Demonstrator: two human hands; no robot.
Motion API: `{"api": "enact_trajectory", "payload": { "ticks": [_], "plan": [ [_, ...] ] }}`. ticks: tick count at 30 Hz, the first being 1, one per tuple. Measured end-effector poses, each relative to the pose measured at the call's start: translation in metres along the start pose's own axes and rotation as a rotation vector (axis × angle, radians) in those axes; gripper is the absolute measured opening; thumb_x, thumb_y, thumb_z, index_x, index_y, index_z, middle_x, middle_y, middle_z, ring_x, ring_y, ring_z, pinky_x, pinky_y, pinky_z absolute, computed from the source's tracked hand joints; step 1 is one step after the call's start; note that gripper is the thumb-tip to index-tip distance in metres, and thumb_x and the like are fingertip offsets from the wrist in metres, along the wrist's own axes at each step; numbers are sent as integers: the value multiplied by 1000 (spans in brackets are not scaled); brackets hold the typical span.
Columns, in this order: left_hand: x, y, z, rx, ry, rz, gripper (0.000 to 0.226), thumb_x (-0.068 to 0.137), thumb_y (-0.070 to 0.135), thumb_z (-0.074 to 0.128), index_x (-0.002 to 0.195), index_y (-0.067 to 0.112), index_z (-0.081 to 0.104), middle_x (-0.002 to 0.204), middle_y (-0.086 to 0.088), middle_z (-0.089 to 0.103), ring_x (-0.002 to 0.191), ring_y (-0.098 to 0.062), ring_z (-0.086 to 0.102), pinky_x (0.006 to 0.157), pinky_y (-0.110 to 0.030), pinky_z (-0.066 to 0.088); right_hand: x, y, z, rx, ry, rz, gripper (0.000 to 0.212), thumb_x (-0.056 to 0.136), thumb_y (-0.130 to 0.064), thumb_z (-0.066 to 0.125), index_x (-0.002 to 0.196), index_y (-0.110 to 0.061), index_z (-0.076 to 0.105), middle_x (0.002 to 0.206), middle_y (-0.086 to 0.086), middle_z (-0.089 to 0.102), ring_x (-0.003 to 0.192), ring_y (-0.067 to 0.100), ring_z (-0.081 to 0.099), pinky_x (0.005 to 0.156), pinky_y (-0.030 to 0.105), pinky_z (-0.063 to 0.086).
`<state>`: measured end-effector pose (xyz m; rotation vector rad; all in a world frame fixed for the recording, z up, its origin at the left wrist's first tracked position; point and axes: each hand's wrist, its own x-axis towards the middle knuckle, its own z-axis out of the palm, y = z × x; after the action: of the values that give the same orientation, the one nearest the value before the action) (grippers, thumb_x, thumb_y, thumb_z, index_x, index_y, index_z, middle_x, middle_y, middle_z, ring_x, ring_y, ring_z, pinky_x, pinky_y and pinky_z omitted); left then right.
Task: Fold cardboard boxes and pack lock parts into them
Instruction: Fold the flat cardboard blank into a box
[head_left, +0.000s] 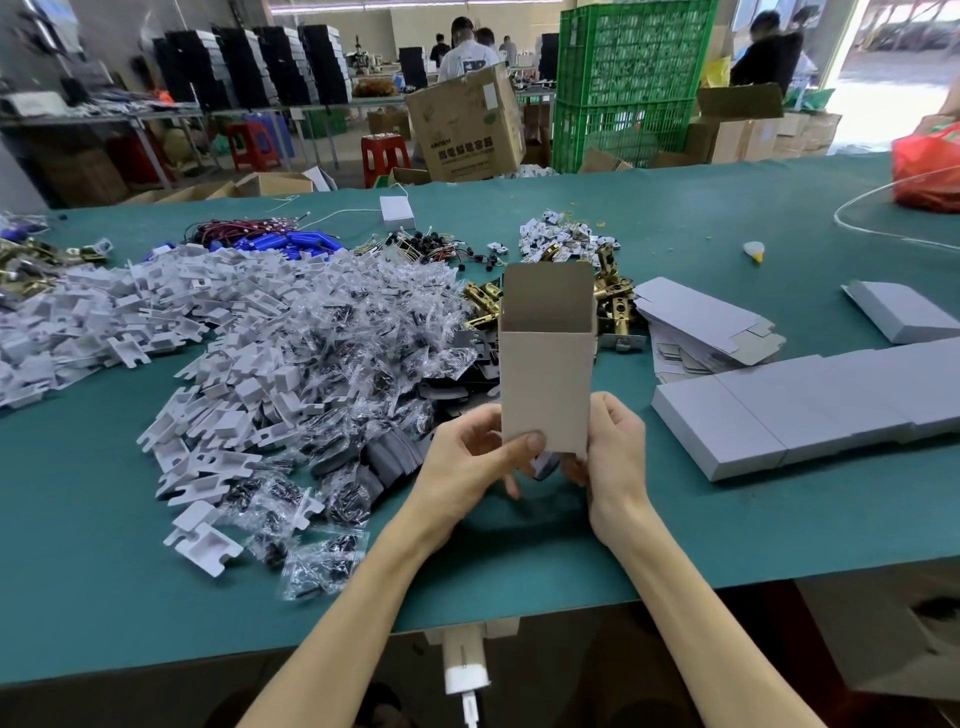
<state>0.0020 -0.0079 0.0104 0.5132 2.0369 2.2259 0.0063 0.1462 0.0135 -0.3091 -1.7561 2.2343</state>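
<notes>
The left grip (467, 462) and right grip (615, 457) clasp the lower end of the upright, open-topped box (545, 384) above the bench (519, 545). Bags (363, 338) pile at its 9 o'clock. Latches (618, 304) lie at 12, partly hidden behind it, and grey boxes (753, 415) at 3.

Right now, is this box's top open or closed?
Open: the cardboard box shows its inner wall, top flap standing up, held by left hand and right hand.
</notes>
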Motion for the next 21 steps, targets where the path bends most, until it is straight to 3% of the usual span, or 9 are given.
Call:
{"api": "enact_trajectory", "payload": {
  "ticks": [4, 6, 8, 10, 13, 17, 21],
  "plan": [
    [-2, 4, 1, -90, 11, -35, 41, 86, 18, 80, 124, 6, 68, 114, -10, 77, 92, -23, 72, 64, -33, 61, -1, -1, 2, -67, -25, -51, 28, 100, -24, 64, 75, -11, 59, 69, 8, 66, 51, 18, 60, 39, 26, 43],
    [-3, 4, 1, -133, 42, -29, 42, 86, 17, 82, 125, 11, 66, 116, -9, 76, 99, -22, 73, 72, -33, 63, 0, 1, 4, -98, -28, -74, 23, 100, -26, 65, 83, -10, 63, 83, 12, 72, 70, 32, 69, 52, 41, 58],
    [-3, 4, 0, -146, 80, -24, 44, 85, 13, 83, 125, 9, 66, 119, -10, 76, 105, -23, 73, 79, -30, 61, 7, 1, 4, -173, 0, -102, 12, 100, -24, 63, 94, -14, 66, 93, 8, 72, 88, 33, 70, 64, 42, 61],
    [-1, 3, 0, -132, 121, -49, 47, 82, 14, 86, 124, 4, 66, 119, -12, 76, 109, -25, 72, 86, -29, 58, 24, -2, 4, -289, 12, -157, 5, 98, -20, 63, 103, -20, 65, 102, 2, 69, 94, 24, 68, 69, 34, 59],
    [-1, 2, -1, -129, 186, -113, 55, 74, 24, 85, 123, 8, 65, 115, -6, 78, 109, -22, 73, 88, -27, 58, 60, -12, 7, -627, -54, -248, 24, 95, -12, 65, 116, -21, 63, 120, 7, 59, 100, 15, 61, 89, 33, 51],
    [0, 2, 0, -115, 183, -115, 54, 75, 23, 85, 124, 12, 65, 115, -2, 78, 108, -16, 73, 88, -24, 57, 97, -12, 19, -1030, -199, -241, 49, 95, -16, 67, 142, -21, 54, 136, 15, 40, 125, 31, 45, 111, 42, 40],
    [0, 2, -2, -143, 161, -127, 39, 86, 6, 82, 122, 6, 66, 115, -8, 78, 107, -20, 73, 86, -24, 58, 109, -3, 20, -1203, -243, -203, 52, 99, -30, 65, 147, -19, 49, 138, 20, 40, 133, 39, 34, 110, 45, 33]
  ]
}}
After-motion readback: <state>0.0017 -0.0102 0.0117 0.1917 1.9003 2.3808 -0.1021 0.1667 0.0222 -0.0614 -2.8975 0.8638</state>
